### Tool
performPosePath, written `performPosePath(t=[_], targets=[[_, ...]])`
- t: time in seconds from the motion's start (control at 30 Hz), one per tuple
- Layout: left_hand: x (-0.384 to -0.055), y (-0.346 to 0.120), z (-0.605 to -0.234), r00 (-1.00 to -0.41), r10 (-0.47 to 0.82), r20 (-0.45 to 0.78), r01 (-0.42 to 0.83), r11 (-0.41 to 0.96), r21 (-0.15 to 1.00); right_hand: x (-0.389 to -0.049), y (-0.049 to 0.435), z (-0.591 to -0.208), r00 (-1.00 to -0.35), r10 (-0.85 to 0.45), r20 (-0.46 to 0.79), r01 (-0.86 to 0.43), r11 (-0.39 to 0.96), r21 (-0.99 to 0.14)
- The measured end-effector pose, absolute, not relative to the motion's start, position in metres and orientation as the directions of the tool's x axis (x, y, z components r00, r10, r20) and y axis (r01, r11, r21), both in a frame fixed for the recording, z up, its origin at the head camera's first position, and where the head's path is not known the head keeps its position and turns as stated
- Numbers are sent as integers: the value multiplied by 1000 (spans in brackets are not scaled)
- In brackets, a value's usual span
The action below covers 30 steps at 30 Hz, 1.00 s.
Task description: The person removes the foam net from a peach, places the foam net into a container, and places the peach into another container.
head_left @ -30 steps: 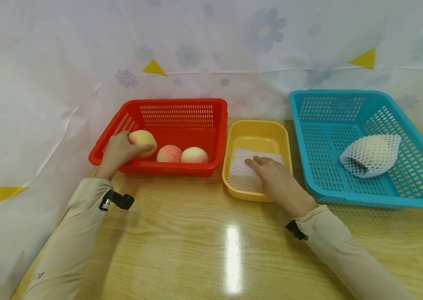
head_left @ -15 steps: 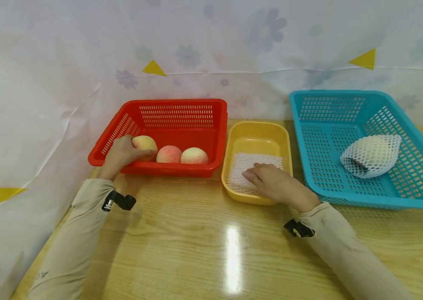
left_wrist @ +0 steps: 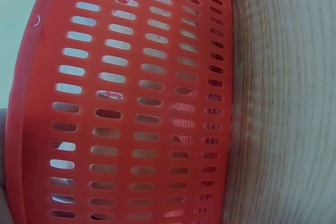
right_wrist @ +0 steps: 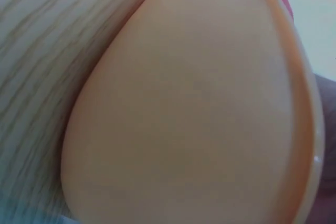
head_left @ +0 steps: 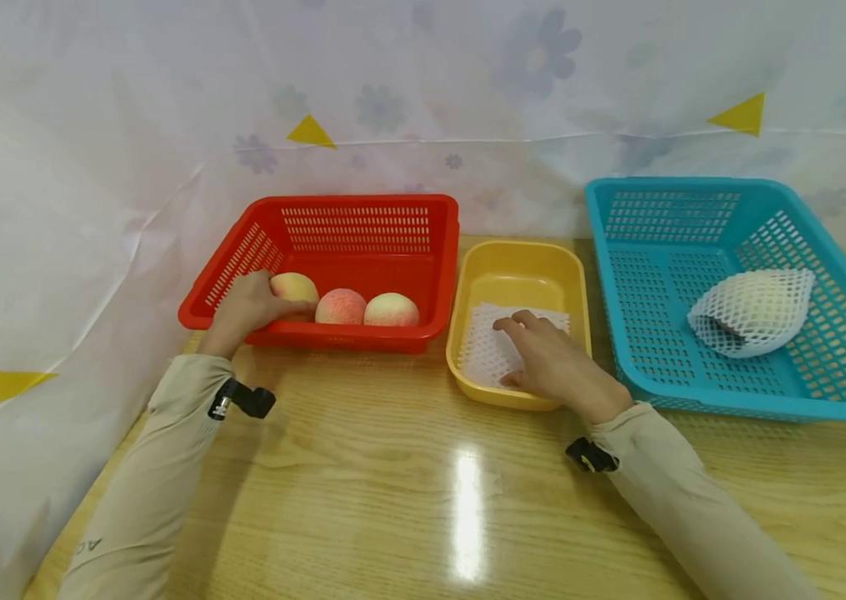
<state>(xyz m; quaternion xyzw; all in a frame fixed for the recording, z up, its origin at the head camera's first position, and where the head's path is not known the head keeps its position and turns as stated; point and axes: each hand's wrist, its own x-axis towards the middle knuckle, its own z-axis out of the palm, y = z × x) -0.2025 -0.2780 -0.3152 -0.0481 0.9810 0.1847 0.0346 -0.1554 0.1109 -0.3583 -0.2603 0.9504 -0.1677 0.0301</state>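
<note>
Two peaches right of left grip, which holds yellow peach; right grip loose, fingers apart, over white netting.

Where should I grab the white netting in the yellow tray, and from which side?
Probably pinch the white netting by its far edge, from above: it lies fairly flat, the floor of the yellow tray shows past that edge, and its near end nears the wall.
</note>
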Motion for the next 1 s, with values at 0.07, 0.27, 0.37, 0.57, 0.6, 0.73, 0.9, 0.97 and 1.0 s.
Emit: performPosePath(t=[0.07,0.27,0.37,0.57,0.6,0.73,0.9,0.97,1.0], targets=[[-203,-278,-316,-992,-85,-91,-112,927,358,-157,110,-358,-866,-499,20,-479,819,-314],[-202,-276,-316,-991,-80,-103,-111,932,345,-160,106,-357,-880,-473,-43,-450,860,-243],[-202,-275,-316,-991,-78,-112,-111,935,338,-161,104,-357,-873,-485,-54,-464,860,-212],[-202,-275,-314,-989,-77,-129,-116,937,331,-161,103,-356,-866,-496,-65,-478,859,-185],[-202,-276,-314,-988,-76,-132,-116,937,329,-161,103,-356,-866,-494,-70,-476,860,-185],[-203,-276,-314,-988,-67,-137,-109,940,324,-162,103,-356,-867,-491,-87,-469,863,-188],[-204,-277,-314,-989,-48,-141,-93,938,334,-163,102,-357,-868,-486,-100,-462,865,-196],[-204,-278,-314,-990,-31,-141,-79,934,350,-164,102,-357,-869,-482,-111,-456,868,-199],[-205,-279,-314,-990,-24,-140,-74,928,365,-165,102,-357,-869,-481,-115,-454,868,-201]])
